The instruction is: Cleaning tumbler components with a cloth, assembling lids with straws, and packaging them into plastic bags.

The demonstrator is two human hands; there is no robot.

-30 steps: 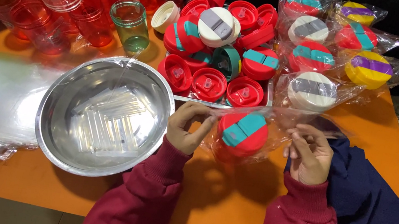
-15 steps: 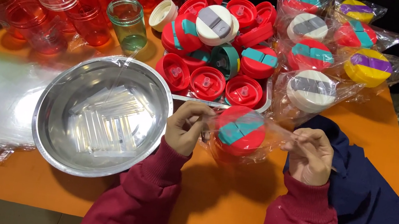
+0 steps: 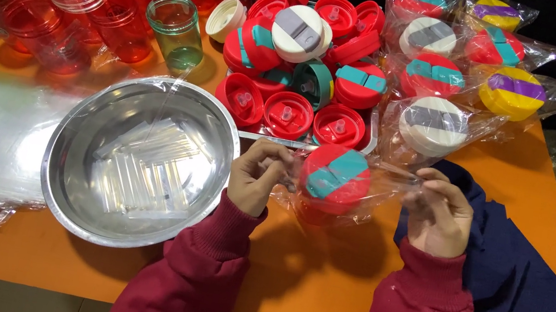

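Both hands — left [image 3: 261,176], right [image 3: 438,214] — pinch the bag [image 3: 371,186] around the red lid [image 3: 335,177], fingers clamped on film — best pulled evenly, taut.

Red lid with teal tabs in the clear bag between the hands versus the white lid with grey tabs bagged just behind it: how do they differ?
The red lid has a red body and teal tabs; the white lid is white with grey tabs. The left hand and right hand pinch the red lid's bag; the white lid's bag lies on the table, untouched. Both are round, face up and in clear plastic.
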